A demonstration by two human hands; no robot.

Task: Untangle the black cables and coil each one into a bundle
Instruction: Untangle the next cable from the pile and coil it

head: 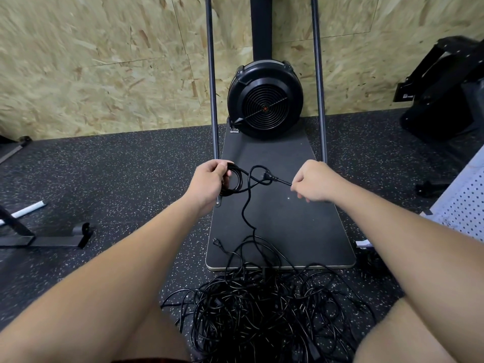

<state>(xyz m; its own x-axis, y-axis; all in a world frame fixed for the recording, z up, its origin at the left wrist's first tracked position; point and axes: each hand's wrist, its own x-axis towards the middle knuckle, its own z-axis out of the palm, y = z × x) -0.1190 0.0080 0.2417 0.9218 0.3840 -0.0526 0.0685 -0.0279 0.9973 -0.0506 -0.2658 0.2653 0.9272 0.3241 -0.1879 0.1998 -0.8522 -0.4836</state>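
Left hand (pixel 209 179) grips coiled cable (pixel 234 180); right hand (pixel 315 183) pinches its plug end (pixel 272 177); tangled pile (pixel 262 305) below on floor.

Your left hand (pixel 209 180) grips a small coil (pixel 234 180) of cable; your right hand (pixel 313 182) pinches its plug end (pixel 272 177). The tangled pile (pixel 262 310) lies on the floor (pixel 117 179) below.

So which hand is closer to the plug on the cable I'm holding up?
Right. The right hand pinches the cable just beside the plug; the left hand grips the coil farther off, on the plug's other side.
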